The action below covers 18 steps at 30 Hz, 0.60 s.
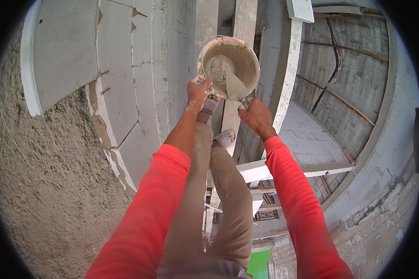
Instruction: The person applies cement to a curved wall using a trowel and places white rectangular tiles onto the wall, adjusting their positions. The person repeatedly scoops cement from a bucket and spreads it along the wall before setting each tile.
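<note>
A mortar-smeared bucket point(247, 55) is tilted so that its mouth faces me, with grey mortar coating the inside. My left hand point(199, 91) is closed on its rim at the lower left. A pointed trowel point(236, 88) reaches into the bucket, its blade lying against the inner wall near the lower right rim. The fingers of my right hand point(257, 115) are wrapped round the trowel's handle, which is mostly hidden in the fist. A thin wire bail arches over the top of the bucket.
Narrow planks point(231, 116) carry my sandalled feet high above lower levels. A block wall point(118, 69) with mortar oozing from its joints rises close on my left, beside rough plaster point(56, 186). White-edged beams point(287, 69) border a deep opening on my right.
</note>
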Motion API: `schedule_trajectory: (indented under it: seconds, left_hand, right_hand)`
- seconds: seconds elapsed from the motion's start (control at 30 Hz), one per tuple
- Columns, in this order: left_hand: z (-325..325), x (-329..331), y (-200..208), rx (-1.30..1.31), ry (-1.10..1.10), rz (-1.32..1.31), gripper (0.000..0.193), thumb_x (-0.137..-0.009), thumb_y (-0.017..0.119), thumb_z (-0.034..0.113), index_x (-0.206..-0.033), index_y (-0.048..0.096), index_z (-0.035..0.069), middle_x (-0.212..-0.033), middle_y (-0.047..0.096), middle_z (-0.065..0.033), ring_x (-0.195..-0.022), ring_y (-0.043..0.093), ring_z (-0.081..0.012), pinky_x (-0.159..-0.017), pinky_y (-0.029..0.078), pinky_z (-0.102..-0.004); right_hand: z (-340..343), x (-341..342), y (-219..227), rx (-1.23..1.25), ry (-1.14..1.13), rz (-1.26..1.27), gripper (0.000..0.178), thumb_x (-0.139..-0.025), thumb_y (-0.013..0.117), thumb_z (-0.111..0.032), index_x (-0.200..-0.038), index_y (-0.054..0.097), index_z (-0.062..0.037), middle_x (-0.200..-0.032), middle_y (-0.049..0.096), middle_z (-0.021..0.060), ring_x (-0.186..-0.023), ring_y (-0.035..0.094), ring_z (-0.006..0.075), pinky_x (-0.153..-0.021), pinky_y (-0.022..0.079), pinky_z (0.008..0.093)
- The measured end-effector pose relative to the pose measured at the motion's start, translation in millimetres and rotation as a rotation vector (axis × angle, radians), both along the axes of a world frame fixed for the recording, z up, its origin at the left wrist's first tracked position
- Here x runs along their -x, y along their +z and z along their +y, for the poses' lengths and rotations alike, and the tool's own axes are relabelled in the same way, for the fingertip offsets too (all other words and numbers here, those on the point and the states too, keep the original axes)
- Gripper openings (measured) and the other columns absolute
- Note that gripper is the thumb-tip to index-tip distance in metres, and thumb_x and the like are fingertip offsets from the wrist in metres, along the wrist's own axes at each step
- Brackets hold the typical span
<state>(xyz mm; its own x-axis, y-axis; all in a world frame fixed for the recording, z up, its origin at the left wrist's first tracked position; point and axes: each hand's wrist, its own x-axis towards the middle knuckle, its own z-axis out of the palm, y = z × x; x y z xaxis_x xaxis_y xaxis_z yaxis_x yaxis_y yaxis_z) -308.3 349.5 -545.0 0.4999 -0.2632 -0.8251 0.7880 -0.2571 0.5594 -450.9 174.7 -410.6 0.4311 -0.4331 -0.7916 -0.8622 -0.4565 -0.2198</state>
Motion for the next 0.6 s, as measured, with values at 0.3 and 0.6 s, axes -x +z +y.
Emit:
schedule_trajectory:
  seconds: [0.3, 0.6]
  left_hand:
    - [36, -11, -37, -0.311, -0.16, 0.091, 0.052, -0.102, 0.078, 0.02, -0.145, 0.063, -0.004, -0.126, 0.075, -0.0127, -0.117, 0.074, -0.025, -0.097, 0.061, -0.0402]
    - [257, 9, 111, -0.602, -0.749, 0.15, 0.019, -0.094, 0.072, 0.004, -0.113, 0.074, -0.001, -0.091, 0.077, -0.0085, -0.081, 0.08, -0.0195, -0.067, 0.06, -0.0272]
  right_hand:
    - [18, -23, -129, -0.108, -0.275, -0.191, 0.042, -0.084, 0.082, -0.025, -0.107, 0.076, 0.009, -0.107, 0.077, 0.0353, -0.109, 0.075, 0.051, -0.096, 0.06, 0.0535]
    - [136, 224, -36, -0.322, -1.325, -0.041, 0.023, -0.091, 0.073, -0.015, -0.096, 0.078, 0.0071, -0.081, 0.079, 0.0163, -0.067, 0.076, 0.0234, -0.068, 0.062, 0.0402]
